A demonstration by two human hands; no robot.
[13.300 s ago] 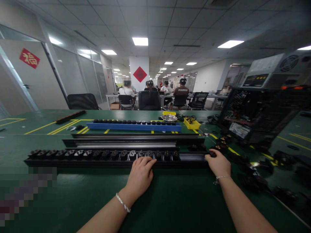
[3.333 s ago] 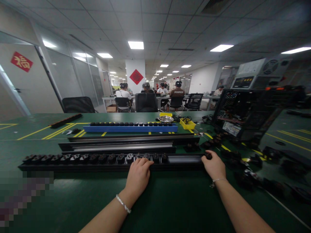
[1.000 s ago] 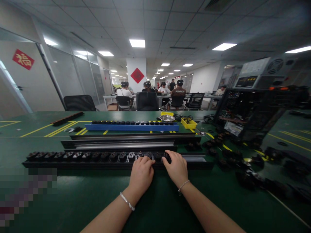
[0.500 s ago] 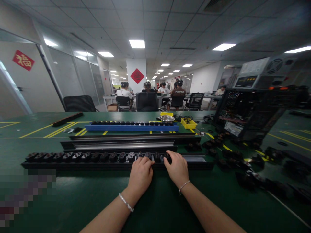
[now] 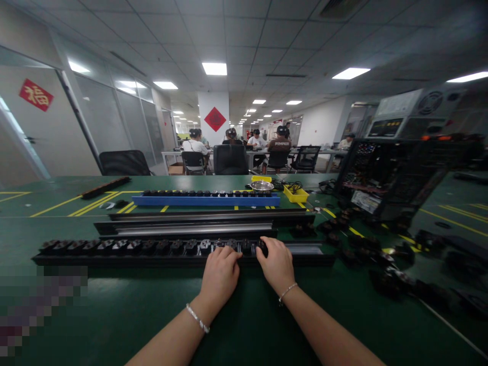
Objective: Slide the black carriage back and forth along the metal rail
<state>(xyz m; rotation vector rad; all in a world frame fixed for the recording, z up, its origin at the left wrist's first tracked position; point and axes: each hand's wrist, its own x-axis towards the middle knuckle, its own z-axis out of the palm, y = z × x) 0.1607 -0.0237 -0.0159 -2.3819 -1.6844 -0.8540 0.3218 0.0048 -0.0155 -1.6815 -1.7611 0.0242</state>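
A long black channel lies across the table in front of me, with a row of black socket modules seated in it. My left hand is closed over the channel's near wall, its fingertips at the modules right of the middle. Just to the right, my right hand pinches a black socket module between thumb and fingers, at the right end of the row. Part of that module is hidden by the fingers. Beyond it, the channel's right end shows a bare inner floor.
Behind lie more dark channels and a blue channel filled with modules. A metal dish and a yellow bin stand farther back. Loose black parts are scattered right, near an open computer case. Several people sit beyond.
Both hands stay almost in place on the channel and the module. The view has shifted very slightly.
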